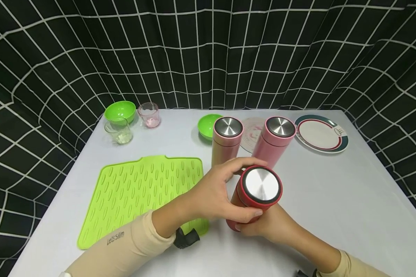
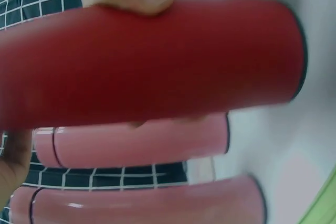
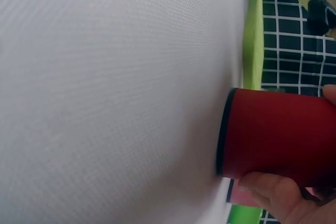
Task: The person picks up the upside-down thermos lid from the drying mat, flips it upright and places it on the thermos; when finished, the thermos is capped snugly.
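Observation:
A red insulated flask (image 1: 262, 184) with a steel-topped lid stands slightly tilted in front of me, gripped by both hands. My left hand (image 1: 211, 192) wraps round its upper part, thumb on the near side and fingers on the far side. Lower down, my right hand (image 1: 275, 227) holds the body from the right. In the right wrist view, the dark-rimmed base of the red flask (image 3: 278, 135) is close over the white table. Just behind it stand two pink flasks, the left one (image 1: 225, 148) and the right one (image 1: 272, 148), both with steel lids.
A lime drying mat (image 1: 142, 192) lies left. Behind it are a green bowl (image 1: 120, 110), a clear glass (image 1: 120, 132) and a pinkish glass (image 1: 149, 115). Another green bowl (image 1: 206, 127) and a round patterned plate (image 1: 251, 132) sit behind the pink flasks. A blue-rimmed plate (image 1: 320, 132) lies back right.

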Demonstrator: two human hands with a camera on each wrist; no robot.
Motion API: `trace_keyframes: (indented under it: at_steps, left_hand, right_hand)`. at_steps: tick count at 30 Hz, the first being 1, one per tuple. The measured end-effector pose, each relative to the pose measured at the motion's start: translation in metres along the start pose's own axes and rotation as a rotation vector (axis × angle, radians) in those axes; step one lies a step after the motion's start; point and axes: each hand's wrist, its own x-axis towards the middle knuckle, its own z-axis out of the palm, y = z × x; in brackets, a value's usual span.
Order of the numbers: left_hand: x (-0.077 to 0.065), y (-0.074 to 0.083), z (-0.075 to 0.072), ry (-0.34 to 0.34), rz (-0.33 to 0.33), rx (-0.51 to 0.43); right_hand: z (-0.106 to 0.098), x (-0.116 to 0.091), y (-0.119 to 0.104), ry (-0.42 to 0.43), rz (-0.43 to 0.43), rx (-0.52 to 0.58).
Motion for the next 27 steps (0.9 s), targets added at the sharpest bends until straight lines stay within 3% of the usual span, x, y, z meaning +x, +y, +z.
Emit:
trace_keyframes:
  at_steps: [7,13,17,23,27]
  left_hand:
    - [-0.0028,-0.0041,0.0042,0.074,0.005,-0.034]
    - [-0.0035,-0.0058,0.004,0.062,-0.019,-0.115]
    - [-0.0046,-0.0078,0.0036,0.047,-0.018,-0.161]
    - [-0.0056,-0.0048,0.0032,0.017,0.0,-0.108]
    - [-0.0054,-0.0014,0.007,0.079,-0.052,-0.004]
  right_hand:
    - [0.0006,-0.0008,-0.0004,0.008,0.041,-0.007]
    - [0.0001,-0.003,-0.0008,0.027,0.086,-0.03]
    - [0.0012,-0.0022,0.0,0.023,0.067,-0.015]
    - [0.0018,-0.0009,0.0011,0.002,0.012,0.002]
    - [0.0016,-0.0025,0.0017,0.006,-0.001,0.025]
